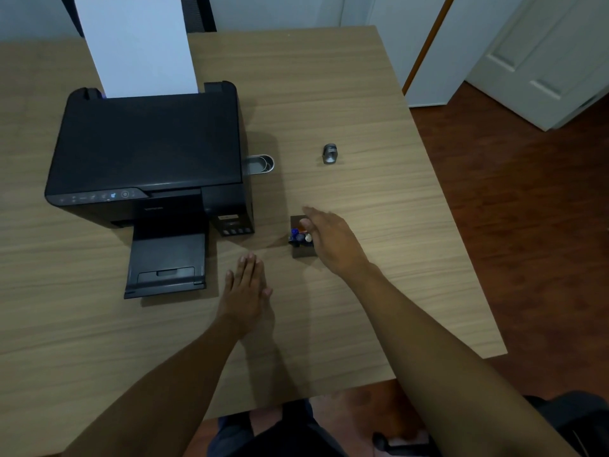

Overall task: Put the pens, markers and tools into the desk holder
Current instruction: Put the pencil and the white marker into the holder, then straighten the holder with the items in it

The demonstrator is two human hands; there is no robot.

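Dark desk holder [301,250] stands on the tabletop [362,110], just right of the printer [145,159], with blue caps [297,235] already poking out. Right hand [329,237] sits over its top, fingers loose; whether it grips anything can't be told. Left hand [245,291] lies flat, released, near. Judgement: drop items vertically, steady the holder's base. Small metal object [330,153] lies well apart.

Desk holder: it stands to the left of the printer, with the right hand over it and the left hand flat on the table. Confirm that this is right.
Not quite. In the head view the desk holder stands to the right of the printer, not the left. The rest holds: the right hand is over it and the left hand lies flat on the table.
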